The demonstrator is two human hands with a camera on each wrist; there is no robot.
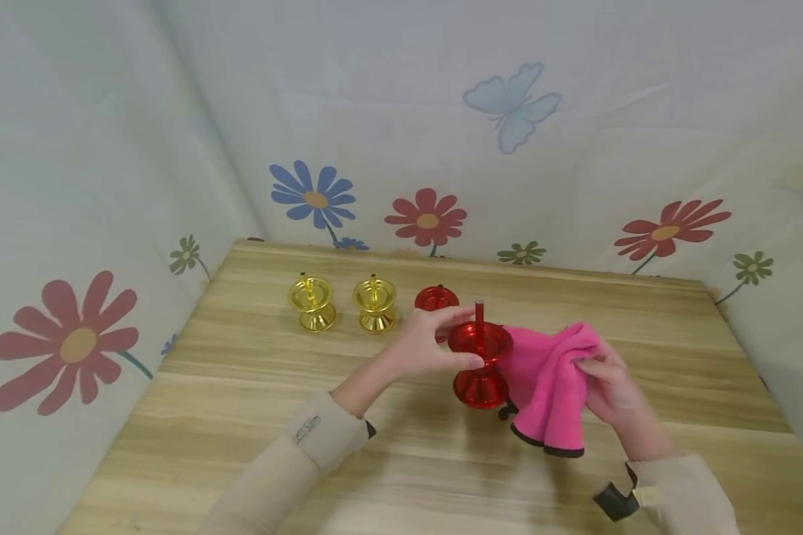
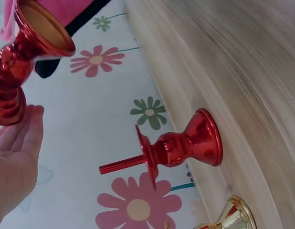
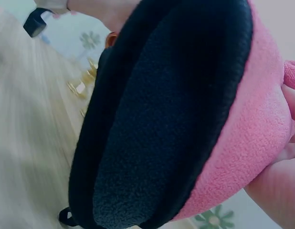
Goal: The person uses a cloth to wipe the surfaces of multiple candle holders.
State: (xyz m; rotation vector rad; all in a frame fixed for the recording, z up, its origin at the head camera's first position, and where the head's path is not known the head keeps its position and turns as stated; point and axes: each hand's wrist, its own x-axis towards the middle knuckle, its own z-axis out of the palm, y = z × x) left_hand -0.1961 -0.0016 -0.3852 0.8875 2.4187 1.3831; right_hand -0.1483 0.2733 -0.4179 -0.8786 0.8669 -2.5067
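Observation:
My left hand (image 1: 420,343) grips a shiny red candle holder (image 1: 481,386) by its dish, thumb in front and fingers behind. The holder is upright, its thin post pointing up, and its hollow foot (image 2: 45,31) shows from below in the left wrist view. My right hand (image 1: 612,383) pinches a bunched pink cloth (image 1: 554,386) with black edging, which lies against the holder's right side. In the right wrist view the cloth's dark underside (image 3: 152,119) hides most of the holder. A second red candle holder (image 2: 173,149) stands on the table behind my left hand.
Two gold candle holders (image 1: 317,318) (image 1: 377,321) stand in line to the left of the second red one, near the back of the wood-grain table (image 1: 241,416). A flower-printed curtain (image 1: 388,111) hangs behind the table's back edge and along its sides.

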